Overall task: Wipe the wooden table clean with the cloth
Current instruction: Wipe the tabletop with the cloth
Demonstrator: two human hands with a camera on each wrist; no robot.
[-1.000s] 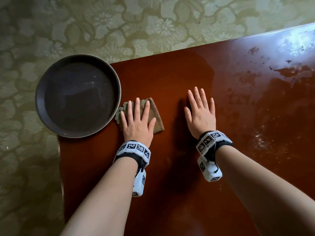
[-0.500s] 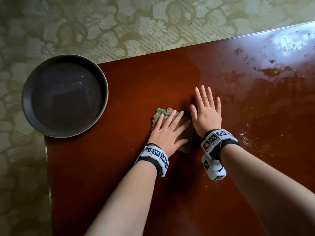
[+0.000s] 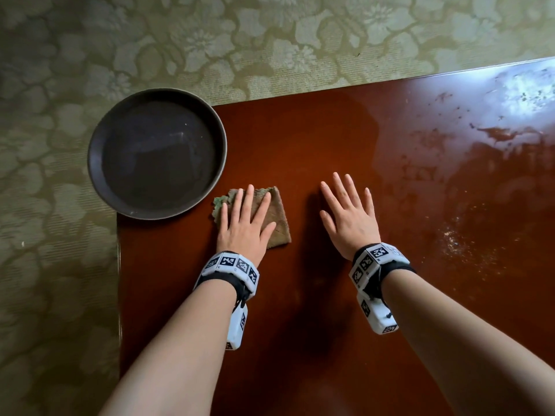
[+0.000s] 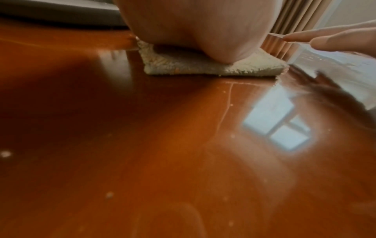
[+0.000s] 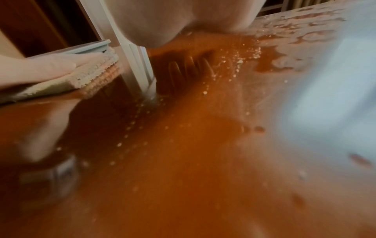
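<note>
A folded tan cloth [image 3: 277,217] lies on the glossy reddish wooden table [image 3: 300,145], just right of a dark plate. My left hand [image 3: 244,219] presses flat on the cloth with straight, spread fingers; in the left wrist view the palm bears down on the cloth [image 4: 203,67]. My right hand [image 3: 350,211] rests flat on the bare wood to the right of the cloth, fingers straight. The right wrist view shows the cloth [image 5: 81,75] under the left hand's fingers [image 5: 46,67]. Crumbs and smears [image 3: 456,238] lie to the right of the right hand.
A round dark plate [image 3: 157,153] overhangs the table's far-left corner, close to the cloth. A green patterned floor [image 3: 60,265] surrounds the table's left and far edges. Wet streaks and specks [image 3: 504,133] cover the far right of the table.
My left hand slid the cloth right to meet the right hand, then back left beside the plate. The right hand stayed flat in about the same place.
</note>
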